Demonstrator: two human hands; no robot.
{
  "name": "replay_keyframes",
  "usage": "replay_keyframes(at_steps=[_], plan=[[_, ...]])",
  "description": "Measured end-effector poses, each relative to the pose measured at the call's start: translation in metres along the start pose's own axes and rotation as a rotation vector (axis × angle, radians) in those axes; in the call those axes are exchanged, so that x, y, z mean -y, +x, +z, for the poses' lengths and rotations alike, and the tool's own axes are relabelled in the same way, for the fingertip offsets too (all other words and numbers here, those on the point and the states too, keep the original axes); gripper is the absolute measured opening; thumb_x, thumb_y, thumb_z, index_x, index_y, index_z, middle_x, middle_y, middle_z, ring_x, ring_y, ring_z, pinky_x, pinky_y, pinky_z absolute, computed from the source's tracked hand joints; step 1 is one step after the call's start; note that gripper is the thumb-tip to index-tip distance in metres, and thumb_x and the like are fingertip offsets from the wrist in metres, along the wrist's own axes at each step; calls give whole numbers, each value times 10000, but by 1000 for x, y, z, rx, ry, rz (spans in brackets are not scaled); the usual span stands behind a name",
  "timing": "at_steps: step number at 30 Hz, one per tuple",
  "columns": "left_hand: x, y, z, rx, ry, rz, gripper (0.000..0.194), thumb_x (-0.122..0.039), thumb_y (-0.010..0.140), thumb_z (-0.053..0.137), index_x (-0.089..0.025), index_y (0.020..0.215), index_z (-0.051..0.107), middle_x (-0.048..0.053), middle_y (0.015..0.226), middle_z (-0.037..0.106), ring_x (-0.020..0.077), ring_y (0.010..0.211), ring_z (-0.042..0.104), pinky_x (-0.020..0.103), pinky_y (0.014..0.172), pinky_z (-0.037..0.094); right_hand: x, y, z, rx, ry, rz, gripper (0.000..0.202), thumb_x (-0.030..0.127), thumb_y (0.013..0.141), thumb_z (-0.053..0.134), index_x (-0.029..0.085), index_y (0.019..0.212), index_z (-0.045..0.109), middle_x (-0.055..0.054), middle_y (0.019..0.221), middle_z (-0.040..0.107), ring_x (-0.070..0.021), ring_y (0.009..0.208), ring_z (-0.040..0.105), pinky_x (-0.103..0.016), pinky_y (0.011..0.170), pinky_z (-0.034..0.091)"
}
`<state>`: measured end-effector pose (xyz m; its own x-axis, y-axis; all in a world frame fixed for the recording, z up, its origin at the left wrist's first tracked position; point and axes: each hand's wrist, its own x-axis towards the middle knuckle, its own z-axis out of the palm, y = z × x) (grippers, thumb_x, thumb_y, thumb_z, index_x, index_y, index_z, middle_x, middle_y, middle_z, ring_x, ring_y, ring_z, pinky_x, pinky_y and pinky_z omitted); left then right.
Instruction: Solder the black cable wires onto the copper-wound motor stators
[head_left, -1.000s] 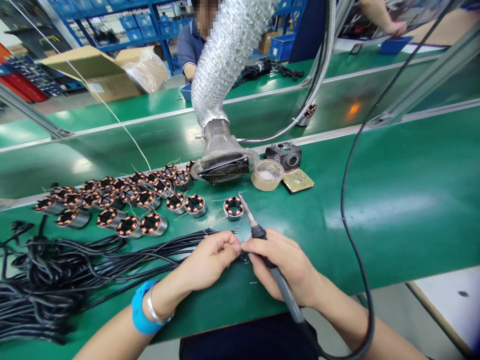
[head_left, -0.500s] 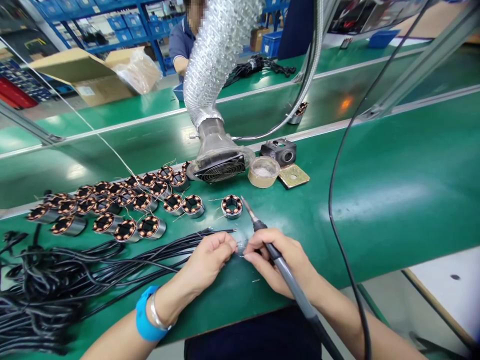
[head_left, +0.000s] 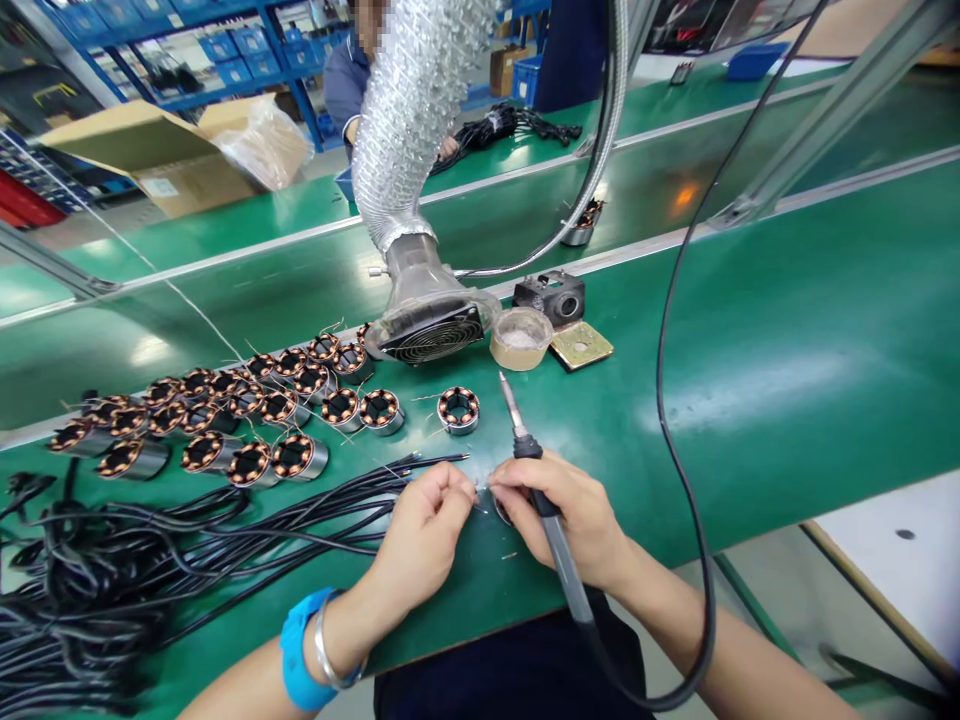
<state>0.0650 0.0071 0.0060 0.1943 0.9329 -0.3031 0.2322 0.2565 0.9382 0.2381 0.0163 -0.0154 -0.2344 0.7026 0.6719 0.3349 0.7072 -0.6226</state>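
Note:
My right hand (head_left: 566,510) is closed around a soldering iron (head_left: 564,560), whose bare metal tip points away from me. Thumb and forefinger of that hand are also pinched together close to my left fingertips. My left hand (head_left: 427,530) is closed in a pinch, with a thin silvery wire (head_left: 481,509) showing at its fingertips; how far it runs between the hands is hard to make out. Just beyond the hands a single stator (head_left: 458,411) with copper windings stands on the green bench. Black cables (head_left: 300,520) lie left of my left hand, some ends reaching near it.
Several more stators (head_left: 300,457) crowd the bench at the left. A fume extractor hood (head_left: 431,330) hangs at the centre, beside a round tub (head_left: 520,340) and a soldering iron stand (head_left: 551,297) with a sponge pad (head_left: 583,345). The iron's cord loops at right. A co-worker sits across.
The soldering iron has turned more upright, its tip now farther from the single stator. Both hands stay close together at the fingertips. The camera view has shifted slightly.

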Motion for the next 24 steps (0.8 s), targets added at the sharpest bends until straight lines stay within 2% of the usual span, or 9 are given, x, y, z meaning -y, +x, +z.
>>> replay_keyframes(at_steps=[5,9,11,14,16,20,24], plan=[[1,-2,1,-37,29,2,234,-344,878,476,-189,704,450,-59,624,362,104,584,328,223,557,285,2,-1,-5,-9,-11,25,247,56,865,553,210,1053,601,-20,857,709,-145,690,642,-281,634,549],[0,-3,2,-50,67,9,226,-333,891,463,-187,718,468,-52,635,388,109,597,349,226,565,292,14,-11,-22,-54,54,142,435,50,881,535,234,1275,552,-8,862,714,-144,730,674,-279,684,567],[0,-3,3,-55,100,21,235,-327,902,456,-186,714,466,-48,636,396,111,606,358,230,574,295,21,-16,-31,-90,95,199,453,96,888,542,236,1319,547,-15,834,698,-149,694,651,-284,636,554],[-1,-4,3,-62,141,32,264,-344,917,452,-189,703,448,-48,628,381,113,604,349,233,570,289,26,-23,-39,-159,162,261,324,178,882,560,231,1185,661,-37,854,687,-147,651,609,-274,555,514],[-2,-4,3,-68,156,31,276,-355,919,452,-192,697,438,-50,622,369,112,596,338,233,560,279,24,-28,-38,-211,190,325,251,207,878,571,240,1092,698,-34,890,701,-148,675,619,-267,567,515],[-4,-5,3,-71,151,21,273,-353,910,458,-195,688,433,-51,612,364,111,583,334,230,547,272,16,-36,-32,-267,204,448,174,238,873,592,238,1011,698,-25,883,708,-161,677,647,-272,585,529],[-4,-4,3,-65,152,32,280,-361,917,452,-198,691,429,-52,613,365,112,584,334,230,548,278,15,-37,-31,-254,218,456,152,248,871,590,228,986,689,-17,830,688,-155,635,639,-278,582,527]])
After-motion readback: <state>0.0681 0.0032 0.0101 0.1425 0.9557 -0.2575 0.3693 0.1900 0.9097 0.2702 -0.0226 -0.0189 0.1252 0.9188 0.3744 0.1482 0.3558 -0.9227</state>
